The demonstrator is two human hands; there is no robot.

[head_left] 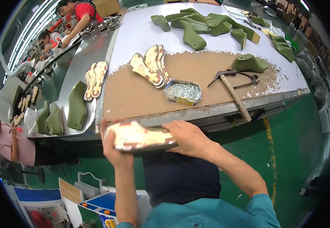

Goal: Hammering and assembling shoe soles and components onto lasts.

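Note:
In front of my body I hold a shoe last topped with a pale insole [140,136], level and just off the table's near edge. My left hand [113,146] is closed round its left end, thumb on top. At the other end my right hand [189,137] grips the side; its fingertips are partly hidden. Only a dark strip of the last shows under the insole. Beyond it on the table stand a small box of nails [184,91] and several strapped insoles [146,68]. A hammer [235,95] crosses a pair of pincers [248,79] beside a green last [249,63].
Several green lasts [195,26] are heaped at the table's far side. On the metal conveyor [72,62] to the left lie more insoles [95,80] and green lasts [77,106]. The hammer handle overhangs the table edge [210,110]. Co-workers [83,17] are at the line, far left.

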